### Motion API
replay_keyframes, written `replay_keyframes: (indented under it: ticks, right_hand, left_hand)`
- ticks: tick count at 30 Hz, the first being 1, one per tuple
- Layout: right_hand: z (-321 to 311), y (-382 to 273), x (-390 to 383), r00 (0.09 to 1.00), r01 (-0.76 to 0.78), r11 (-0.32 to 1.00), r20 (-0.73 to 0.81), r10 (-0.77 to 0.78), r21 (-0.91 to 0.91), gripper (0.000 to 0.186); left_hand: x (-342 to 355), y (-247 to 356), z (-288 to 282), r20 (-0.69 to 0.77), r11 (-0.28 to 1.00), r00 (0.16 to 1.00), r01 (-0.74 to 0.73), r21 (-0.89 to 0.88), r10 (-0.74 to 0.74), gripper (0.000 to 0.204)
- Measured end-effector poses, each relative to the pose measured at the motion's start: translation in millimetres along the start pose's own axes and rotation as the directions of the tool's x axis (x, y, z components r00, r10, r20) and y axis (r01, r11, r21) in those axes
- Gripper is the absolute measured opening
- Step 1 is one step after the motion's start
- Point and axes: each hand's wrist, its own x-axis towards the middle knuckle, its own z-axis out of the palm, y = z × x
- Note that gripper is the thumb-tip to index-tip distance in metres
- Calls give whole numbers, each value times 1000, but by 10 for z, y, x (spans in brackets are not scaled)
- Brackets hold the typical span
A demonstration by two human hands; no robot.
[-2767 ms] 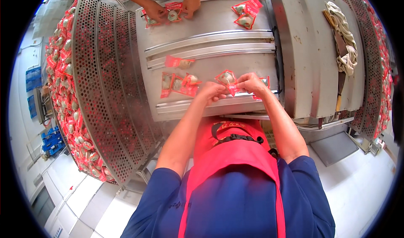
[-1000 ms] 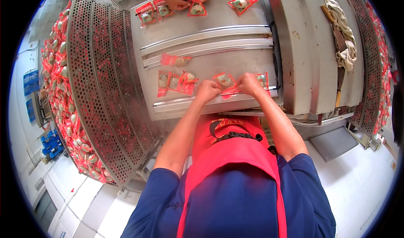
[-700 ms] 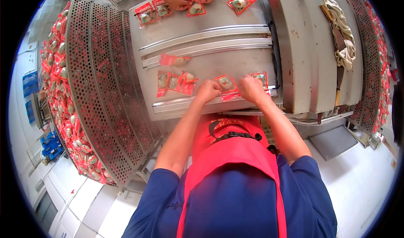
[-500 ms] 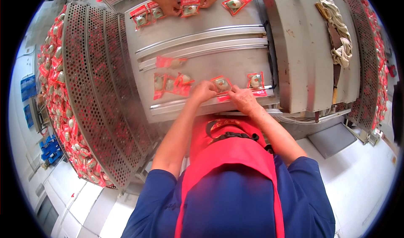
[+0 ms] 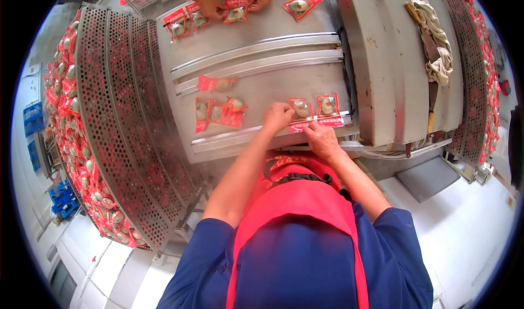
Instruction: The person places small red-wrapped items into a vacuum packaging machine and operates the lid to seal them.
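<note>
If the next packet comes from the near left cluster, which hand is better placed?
Likely the left hand: it is nearer those clustered red-and-clear packets; the right hand sits farther right.

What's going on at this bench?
Someone is handling a red-and-clear pouch by the near metal rail: left hand at its left edge, right hand at its lower end. A similar pouch lies just right of it, and a small group of pouches lies to the left. On the far side, a co-worker's hands are at another pouch.
</note>
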Motion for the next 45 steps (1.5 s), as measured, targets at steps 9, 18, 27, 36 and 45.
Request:
replay_keyframes:
  ticks: [9,18,27,36,45]
  right_hand:
    - [-9,322,-295,464,-825,106,558,688,556,49]
    - [181,451,-414,338,-519,-294,509,791,802,16]
    - [194,-42,-208,297,-791,-298,760,578,535,35]
    - [308,-107,-120,366,-699,-335,718,592,632,16]
    - [133,-1163,1369,992,47,929,-128,1,367,31]
  left_hand:
    - [-240,-286,-120,-115,977,993,-55,-208,31,30]
    - [-812,-257,-158,148,850,989,89,-519,-14,23]
    - [-944,-367,-93,182,868,983,86,-490,6,28]
    - [-1136,-565,-209,151,831,984,164,-532,-97,28]
    - [-1345,-838,-339,70,803,995,98,-588,-70,24]
